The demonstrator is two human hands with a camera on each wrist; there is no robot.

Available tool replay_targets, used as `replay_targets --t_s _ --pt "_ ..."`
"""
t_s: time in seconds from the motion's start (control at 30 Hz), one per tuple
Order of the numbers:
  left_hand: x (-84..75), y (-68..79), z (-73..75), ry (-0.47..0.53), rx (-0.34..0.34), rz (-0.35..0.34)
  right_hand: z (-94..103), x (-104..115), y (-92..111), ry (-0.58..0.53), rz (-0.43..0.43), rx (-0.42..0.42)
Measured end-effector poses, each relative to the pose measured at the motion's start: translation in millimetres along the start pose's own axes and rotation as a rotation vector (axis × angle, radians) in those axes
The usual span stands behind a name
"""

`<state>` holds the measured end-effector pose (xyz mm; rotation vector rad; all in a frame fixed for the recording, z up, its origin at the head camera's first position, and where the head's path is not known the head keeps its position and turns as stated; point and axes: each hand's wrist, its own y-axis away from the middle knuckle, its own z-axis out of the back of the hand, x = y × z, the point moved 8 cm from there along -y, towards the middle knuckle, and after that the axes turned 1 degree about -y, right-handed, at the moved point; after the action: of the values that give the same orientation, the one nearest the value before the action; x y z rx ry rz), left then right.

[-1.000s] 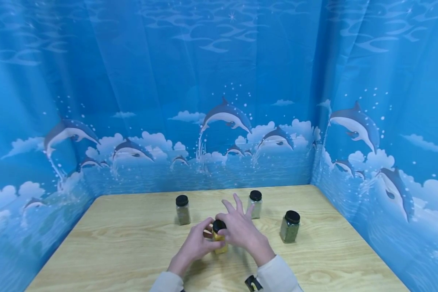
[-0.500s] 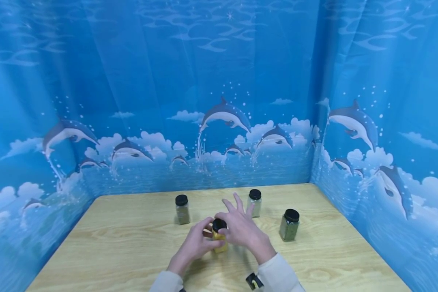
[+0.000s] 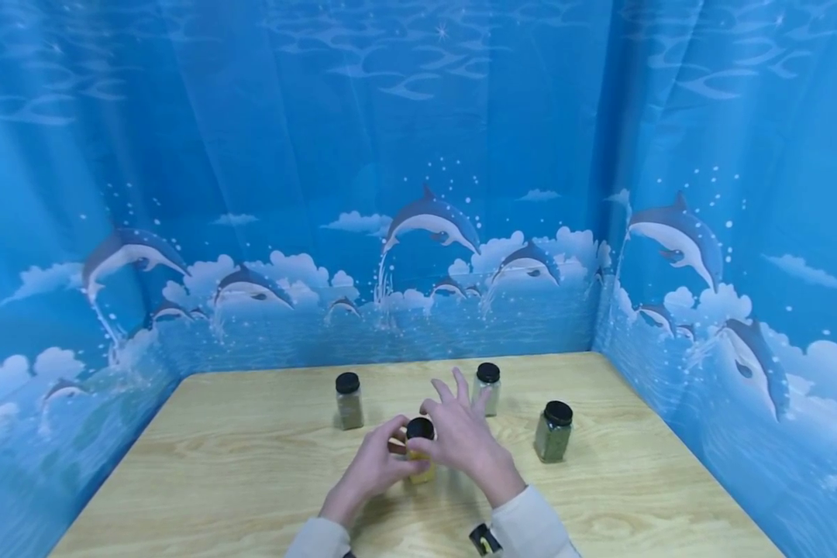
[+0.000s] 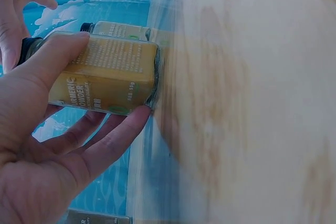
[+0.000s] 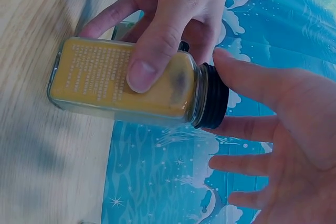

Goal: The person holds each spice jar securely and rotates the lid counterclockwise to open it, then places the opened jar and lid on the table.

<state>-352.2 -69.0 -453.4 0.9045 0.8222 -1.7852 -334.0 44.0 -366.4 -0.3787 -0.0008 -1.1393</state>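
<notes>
My left hand (image 3: 380, 463) grips a square glass jar of turmeric powder (image 4: 123, 61) by its body, thumb on one face and fingers on the other side. Yellow powder fills the jar, and its label is partly hidden by the thumb. At the jar's neck is a ribbed black lid (image 5: 214, 97). My right hand (image 3: 463, 438) has its thumb and index finger on opposite sides of that lid, pinching it, while the other fingers spread away. In the head view the jar is upright over the near middle of the wooden table (image 3: 251, 480).
Three more jars with black lids stand around: a brownish one (image 3: 349, 404) behind to the left, a pale one (image 3: 489, 387) behind my right hand, and a dark green one (image 3: 554, 434) to the right. A blue dolphin-print curtain (image 3: 307, 194) encloses the back and sides.
My right thumb and index finger have shifted round the lid, the index finger moving back and right. My left hand and the jar stay in place.
</notes>
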Motion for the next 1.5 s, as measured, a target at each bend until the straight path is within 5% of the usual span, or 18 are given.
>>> replay_targets --t_s 0.5,0.93,1.1,1.5 --pt "1.1 0.3 0.2 0.007 -0.002 0.002 -0.6 4 -1 0.001 0.031 0.009" --pt "6.3 3.2 -0.1 -0.007 0.000 0.047 -6.1 7 3 -0.017 0.084 0.123" --pt "2.1 2.8 0.0 0.005 0.000 -0.013 -6.1 5 5 -0.022 0.088 0.136" --pt "1.9 1.2 -0.9 0.012 0.001 -0.007 3.3 -3 -1 0.033 -0.019 -0.007"
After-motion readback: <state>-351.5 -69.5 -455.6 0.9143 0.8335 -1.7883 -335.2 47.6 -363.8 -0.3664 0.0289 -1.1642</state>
